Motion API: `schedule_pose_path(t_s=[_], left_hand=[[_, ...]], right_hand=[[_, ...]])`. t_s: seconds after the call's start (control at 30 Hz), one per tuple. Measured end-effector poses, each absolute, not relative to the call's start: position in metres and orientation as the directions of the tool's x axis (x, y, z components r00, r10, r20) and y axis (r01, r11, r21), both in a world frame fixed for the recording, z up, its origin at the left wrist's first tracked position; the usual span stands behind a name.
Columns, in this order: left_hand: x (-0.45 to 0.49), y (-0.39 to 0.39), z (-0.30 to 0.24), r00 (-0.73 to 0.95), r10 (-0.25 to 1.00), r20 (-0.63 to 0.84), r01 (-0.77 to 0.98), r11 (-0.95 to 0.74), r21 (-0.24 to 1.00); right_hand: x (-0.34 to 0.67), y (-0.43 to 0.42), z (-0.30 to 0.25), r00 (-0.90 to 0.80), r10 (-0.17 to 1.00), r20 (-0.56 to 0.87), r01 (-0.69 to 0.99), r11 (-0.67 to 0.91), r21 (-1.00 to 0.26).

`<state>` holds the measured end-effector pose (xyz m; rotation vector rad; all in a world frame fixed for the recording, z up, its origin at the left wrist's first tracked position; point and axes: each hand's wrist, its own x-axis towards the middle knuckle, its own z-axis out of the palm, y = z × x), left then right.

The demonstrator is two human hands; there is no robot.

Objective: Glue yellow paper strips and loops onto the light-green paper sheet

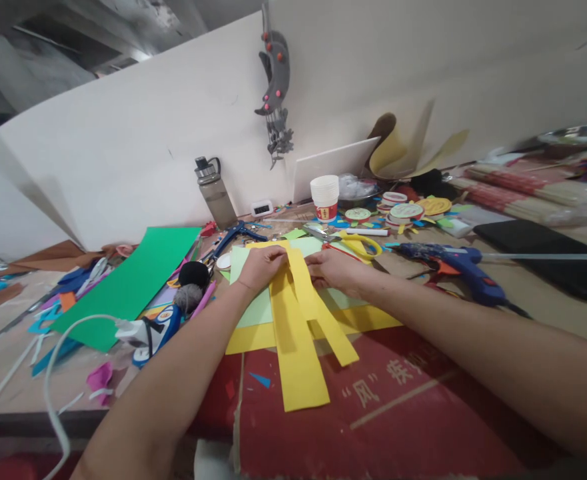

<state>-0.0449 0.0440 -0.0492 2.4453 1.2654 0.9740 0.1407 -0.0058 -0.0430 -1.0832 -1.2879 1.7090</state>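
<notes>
My left hand (263, 267) is closed in a pinch on the upper end of a wide yellow strip (300, 360), which looks like craft felt or foam sheet. Over it runs a narrower yellow strip (306, 290), whose lower end angles off to the right. My right hand (340, 270) lies at the right edge of the narrower strip with bent fingers; whether they grip it is hidden. Beneath both hands are pale green sheets (253, 310) and a yellow sheet (253, 339). Yellow-handled scissors (373, 245) rest just beyond my right hand.
A red board (398, 413) supports the sheets. To the right lie a blue glue gun (456, 263) and a black slab (538, 253). Paper cups (325, 199) and a bottle (216, 193) stand behind. At left are a green sheet (133, 287) and a white cable (48, 393).
</notes>
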Motion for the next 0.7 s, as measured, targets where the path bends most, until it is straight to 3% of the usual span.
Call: schedule_pose_path(t_s=[0.37,0.57,0.7], left_hand=[[-0.048,0.029,-0.038,0.575,0.743,0.342,0.691,-0.665,0.284],[-0.053,0.033,-0.04,0.653,0.701,0.287,0.646,-0.713,0.273],[-0.058,0.039,-0.045,0.696,0.656,0.291,0.593,-0.754,0.281]], right_hand=[[0.139,-0.007,-0.037,-0.436,0.87,-0.231,-0.048,-0.279,-0.959],[0.138,-0.004,-0.04,-0.328,0.922,-0.205,0.044,-0.201,-0.979],[0.14,0.0,-0.045,-0.277,0.946,-0.167,0.192,-0.116,-0.974]])
